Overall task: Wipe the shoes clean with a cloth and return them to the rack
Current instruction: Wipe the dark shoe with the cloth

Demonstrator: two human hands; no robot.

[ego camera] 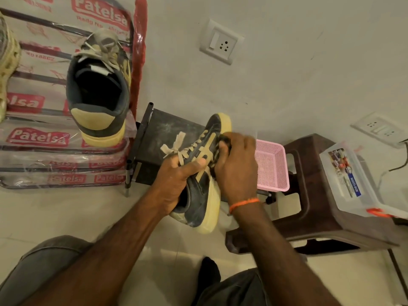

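At frame centre the left hand [176, 184] grips the shoe [202, 173]; the right hand [237, 164] pinches the cloth [223, 140]; best rub firmly toeward, shoe steady.

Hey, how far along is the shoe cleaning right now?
One dark sneaker already sits on the rack; whether it's been wiped isn't clear. Its mate is in hand: the left hand grips it while the right hand presses a cloth to its side. Left: finish wiping and rack it.
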